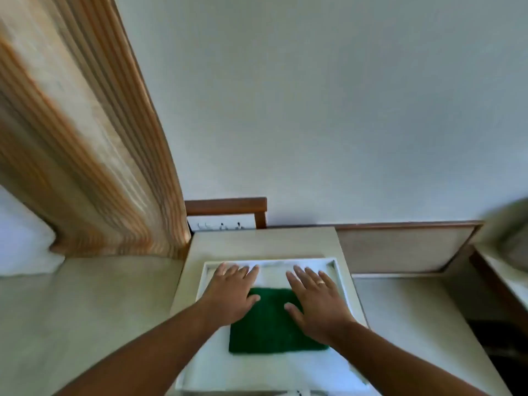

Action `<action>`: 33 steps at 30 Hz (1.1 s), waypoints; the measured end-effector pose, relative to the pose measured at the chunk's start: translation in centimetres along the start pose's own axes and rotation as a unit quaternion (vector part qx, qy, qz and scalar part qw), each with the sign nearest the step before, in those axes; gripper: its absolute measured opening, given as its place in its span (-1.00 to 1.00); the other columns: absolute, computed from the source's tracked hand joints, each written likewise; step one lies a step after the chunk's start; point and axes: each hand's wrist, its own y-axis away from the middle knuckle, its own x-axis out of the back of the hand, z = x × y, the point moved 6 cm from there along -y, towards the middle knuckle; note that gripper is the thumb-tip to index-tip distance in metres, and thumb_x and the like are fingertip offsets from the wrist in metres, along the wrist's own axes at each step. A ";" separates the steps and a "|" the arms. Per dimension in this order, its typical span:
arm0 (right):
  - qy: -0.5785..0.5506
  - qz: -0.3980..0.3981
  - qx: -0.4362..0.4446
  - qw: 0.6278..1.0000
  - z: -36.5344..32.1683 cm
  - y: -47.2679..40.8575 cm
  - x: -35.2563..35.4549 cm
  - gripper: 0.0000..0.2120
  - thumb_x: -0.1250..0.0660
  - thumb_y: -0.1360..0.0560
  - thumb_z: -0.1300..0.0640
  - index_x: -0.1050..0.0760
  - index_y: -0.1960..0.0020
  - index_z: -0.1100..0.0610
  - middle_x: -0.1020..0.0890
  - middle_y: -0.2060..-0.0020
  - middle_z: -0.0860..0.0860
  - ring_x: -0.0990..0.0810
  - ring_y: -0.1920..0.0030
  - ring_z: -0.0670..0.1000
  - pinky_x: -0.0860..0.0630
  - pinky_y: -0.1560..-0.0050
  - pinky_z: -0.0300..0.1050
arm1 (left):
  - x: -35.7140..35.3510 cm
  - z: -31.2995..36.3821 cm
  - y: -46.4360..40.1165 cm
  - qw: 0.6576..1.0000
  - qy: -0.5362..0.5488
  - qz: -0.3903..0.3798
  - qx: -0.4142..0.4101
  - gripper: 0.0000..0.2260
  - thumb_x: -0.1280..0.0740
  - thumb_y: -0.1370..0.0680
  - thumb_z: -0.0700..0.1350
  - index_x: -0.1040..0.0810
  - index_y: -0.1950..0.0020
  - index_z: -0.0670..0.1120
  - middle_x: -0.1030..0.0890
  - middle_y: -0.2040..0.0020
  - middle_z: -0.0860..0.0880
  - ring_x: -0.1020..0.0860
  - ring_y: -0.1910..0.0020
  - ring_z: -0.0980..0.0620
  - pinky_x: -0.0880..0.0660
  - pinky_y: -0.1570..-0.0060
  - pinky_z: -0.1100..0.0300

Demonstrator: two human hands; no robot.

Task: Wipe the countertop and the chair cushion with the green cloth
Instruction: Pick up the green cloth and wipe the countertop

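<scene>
Left hand (233, 292) and right hand (317, 302) — grip spread flat; square, nubby green cloth (271, 324) under both.

A lived-in room of a home or a guest room is suggested, most likely a bedroom. A long pleated curtain (94, 144) in beige and orange is hung at the left against a plain pale wall (343, 104). A white pillow (25, 241) is seen at the far left. A wood-framed panel (228, 208) with switches and sockets is fixed low on the wall, and a padded, wood-trimmed board (400, 247) is set beside a small beige counter (263, 241).
</scene>
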 end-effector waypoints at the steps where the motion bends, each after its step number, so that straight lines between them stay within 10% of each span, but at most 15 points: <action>1: -0.013 -0.035 -0.013 0.999 0.3 0.4 -0.9 -0.33 0.00 -0.56 -0.25 -0.05 -0.58 0.01 -0.16 -0.58 0.05 -0.11 -0.56 0.10 0.07 -0.53 0.09 | -0.4 0.1 0.2 0.999 0.024 -0.011 -0.018 -0.37 -0.10 -0.59 0.24 -0.11 -0.60 0.01 -0.29 -0.57 -0.05 -0.27 -0.52 -0.09 -0.12 -0.50 -0.07; 8: 0.004 -0.178 -0.019 0.984 2.7 -2.7 0.3 -0.43 -0.36 -0.38 -0.33 -0.46 -0.20 0.04 -0.59 -0.07 0.04 -0.56 -0.08 0.10 -0.47 -0.06 0.01 | -0.1 -0.6 -0.7 0.978 0.169 -0.120 -0.021 -0.58 -0.40 -0.49 0.17 -0.52 -0.26 0.00 -0.58 -0.15 -0.01 -0.52 -0.10 0.00 -0.44 -0.04 0.11; 12: -0.199 -0.345 -0.018 0.917 4.1 -4.3 0.3 -0.67 -0.51 -0.38 -0.07 -0.59 -0.02 0.12 -0.66 0.07 0.04 -0.62 0.03 0.06 -0.54 0.11 -0.13 | 0.0 -1.4 0.0 0.924 0.333 -0.190 0.000 -0.87 -0.47 -0.47 -0.06 -0.63 0.04 -0.05 -0.62 0.11 0.00 -0.58 0.12 0.05 -0.47 0.16 0.18; 17: -0.620 -0.370 -0.111 0.683 3.2 -4.3 0.6 -0.63 -0.46 -0.44 0.21 -0.55 -0.24 0.17 -0.70 -0.12 0.11 -0.66 -0.14 0.11 -0.62 -0.03 0.00 | -0.6 -5.5 5.6 0.672 0.708 -0.106 0.191 -0.80 -0.43 -0.53 -0.18 -0.62 -0.12 -0.20 -0.73 0.03 -0.10 -0.69 0.01 -0.02 -0.61 0.12 0.17; 22: -0.727 -0.345 -0.104 0.584 -4.7 -6.9 1.2 -0.65 -0.33 -0.55 0.20 -0.48 -0.33 0.17 -0.63 -0.22 0.21 -0.61 -0.21 0.23 -0.59 -0.12 0.21 | -1.1 -8.9 11.2 0.442 0.860 0.051 0.251 -0.74 -0.38 -0.51 -0.02 -0.71 -0.09 -0.12 -0.69 -0.13 -0.18 -0.68 -0.07 -0.13 -0.61 -0.01 0.05; 26: -0.703 -0.314 -0.117 0.627 -11.9 -9.6 1.2 -0.75 -0.30 -0.60 0.15 -0.50 -0.27 0.05 -0.65 -0.16 0.15 -0.66 -0.11 0.18 -0.65 0.17 0.10 | -2.6 -13.2 15.2 0.377 0.889 0.108 0.235 -0.67 -0.31 -0.59 0.04 -0.65 -0.25 -0.09 -0.65 -0.25 -0.15 -0.63 -0.21 -0.15 -0.62 -0.01 -0.01; 33: -0.615 -0.235 -0.137 0.740 -25.2 -13.4 -3.1 -0.89 -0.34 -0.57 0.22 -0.53 -0.07 0.06 -0.64 -0.06 0.11 -0.68 0.02 0.10 -0.66 0.35 -0.01 | -9.5 -25.1 22.9 0.439 0.785 0.198 0.391 -0.85 -0.36 -0.60 -0.15 -0.62 -0.13 -0.15 -0.73 -0.05 -0.11 -0.68 -0.07 -0.10 -0.63 0.20 0.07</action>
